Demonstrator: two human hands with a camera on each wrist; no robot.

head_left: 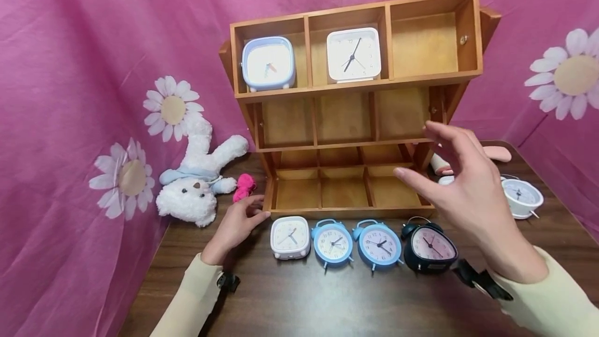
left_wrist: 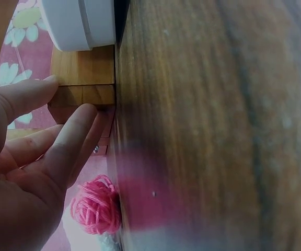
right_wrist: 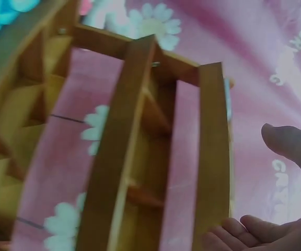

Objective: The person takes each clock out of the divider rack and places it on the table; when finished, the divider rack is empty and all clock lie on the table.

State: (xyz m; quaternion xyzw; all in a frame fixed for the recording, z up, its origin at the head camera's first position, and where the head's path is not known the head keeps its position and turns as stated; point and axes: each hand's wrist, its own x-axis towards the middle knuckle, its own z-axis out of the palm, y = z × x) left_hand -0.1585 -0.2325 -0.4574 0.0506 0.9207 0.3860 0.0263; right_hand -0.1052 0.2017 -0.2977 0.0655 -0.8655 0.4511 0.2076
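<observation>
A tiered wooden shelf [head_left: 355,85] with small compartments stands in the middle of the head view. My left hand [head_left: 237,226] is at its lower left corner; in the left wrist view, thumb and fingers grip the wooden end [left_wrist: 83,95]. Raised at the shelf's right side, my right hand [head_left: 468,186] has its thumb and fingers spread apart, holding nothing. The top tier has a lavender-blue clock [head_left: 269,63] on the left and a white square clock [head_left: 354,55] in the middle.
Along the shelf's front stand a white clock [head_left: 290,238], two light blue alarm clocks [head_left: 333,244] and a black one [head_left: 430,249]. Right, behind my hand, is another white clock [head_left: 521,197]. A white teddy bear [head_left: 187,199] and pink yarn [head_left: 244,187] lie left.
</observation>
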